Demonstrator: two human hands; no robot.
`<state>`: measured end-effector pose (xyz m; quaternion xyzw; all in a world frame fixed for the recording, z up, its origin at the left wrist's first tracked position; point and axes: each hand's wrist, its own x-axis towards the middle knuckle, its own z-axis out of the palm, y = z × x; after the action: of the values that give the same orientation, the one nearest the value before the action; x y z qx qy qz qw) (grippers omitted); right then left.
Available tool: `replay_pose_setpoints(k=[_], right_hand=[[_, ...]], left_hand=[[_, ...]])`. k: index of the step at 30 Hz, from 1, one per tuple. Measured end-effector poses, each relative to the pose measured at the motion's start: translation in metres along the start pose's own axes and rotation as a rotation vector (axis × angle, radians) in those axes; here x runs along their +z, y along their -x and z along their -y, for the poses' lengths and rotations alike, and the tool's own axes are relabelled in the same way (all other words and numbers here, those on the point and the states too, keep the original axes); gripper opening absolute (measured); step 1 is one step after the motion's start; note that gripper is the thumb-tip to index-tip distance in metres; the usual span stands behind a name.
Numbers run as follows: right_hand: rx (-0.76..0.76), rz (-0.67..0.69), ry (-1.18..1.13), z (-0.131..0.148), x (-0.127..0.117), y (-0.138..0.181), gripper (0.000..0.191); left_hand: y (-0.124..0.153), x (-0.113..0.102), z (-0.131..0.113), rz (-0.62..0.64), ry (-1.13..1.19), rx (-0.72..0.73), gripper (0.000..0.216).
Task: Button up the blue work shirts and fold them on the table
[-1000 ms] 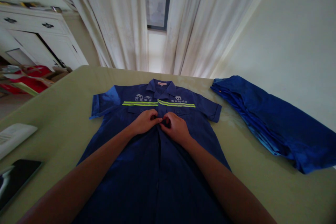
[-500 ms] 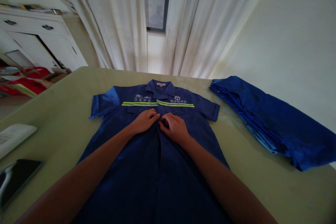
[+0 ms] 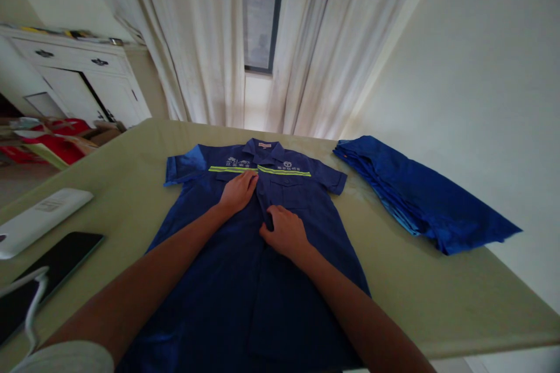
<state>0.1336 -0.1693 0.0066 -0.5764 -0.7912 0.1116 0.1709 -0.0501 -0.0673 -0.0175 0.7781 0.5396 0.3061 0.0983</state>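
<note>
A dark blue short-sleeved work shirt [image 3: 219, 280] lies spread face up, collar away from me, with yellow-green reflective strips across the chest and white lettering above them. My left hand [image 3: 238, 191] rests at the front placket by the left strip, its fingers closed on the fabric edge. Lower down the placket, my right hand [image 3: 286, 233] pinches the other front edge between thumb and fingers, lifting it a little. Above the right hand the two front edges stand slightly apart. Any button under the fingers is hidden.
The shirt lies on a pale green tabletop [image 3: 394, 297]. Folded blue garments [image 3: 415, 192] are stacked on the right. On the left are a white device [image 3: 48, 218], a dark phone [image 3: 65, 262] and a white cable [image 3: 32, 309]. Curtains [image 3: 196, 41] hang behind the table.
My right hand has slid down the placket, away from the left hand, which now sits slightly higher beside the strip. The view has shifted, showing more of the phone and white device.
</note>
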Motion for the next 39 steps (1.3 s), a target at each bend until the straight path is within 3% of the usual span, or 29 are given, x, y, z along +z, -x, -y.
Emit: replay_pose_setpoints(k=[3,7,11,16,19,23,27,31,35,39], right_hand=[[0.042,-0.011,-0.135,-0.008,-0.007,0.011,0.011],[0.088,-0.032,-0.351,-0.029,-0.018,0.01,0.018],[0.105,-0.022,-0.39,-0.039,-0.024,0.007,0.005],[0.159,0.185,-0.777,-0.037,-0.023,0.007,0.012],[0.198,0.287,-0.97,-0.037,-0.02,0.009,0.02],[0.161,0.301,-1.007,-0.036,-0.013,0.011,0.022],[0.209,0.113,-0.992,-0.029,-0.008,0.01,0.021],[0.151,-0.003,-0.956,-0.025,-0.007,0.011,0.023],[0.137,0.033,-0.96,-0.024,-0.006,0.012,0.024],[0.099,0.092,-0.888,-0.022,-0.005,0.013,0.023]], left_hand=[[0.014,-0.008,-0.017,0.098,-0.12,0.014,0.025],[0.054,-0.018,-0.04,-0.004,-0.095,0.191,0.022],[0.09,-0.022,-0.047,0.171,-0.068,0.358,0.023],[0.088,-0.026,-0.037,0.301,0.0,0.301,0.021],[0.085,-0.033,-0.03,0.306,0.058,0.273,0.025],[0.089,-0.039,-0.026,0.238,0.177,0.263,0.027],[0.094,-0.038,-0.031,0.24,0.268,0.307,0.029],[0.097,-0.038,-0.041,0.294,0.204,0.322,0.028],[0.1,-0.034,-0.047,0.285,0.098,0.346,0.027],[0.104,-0.025,-0.048,0.224,0.106,0.275,0.023]])
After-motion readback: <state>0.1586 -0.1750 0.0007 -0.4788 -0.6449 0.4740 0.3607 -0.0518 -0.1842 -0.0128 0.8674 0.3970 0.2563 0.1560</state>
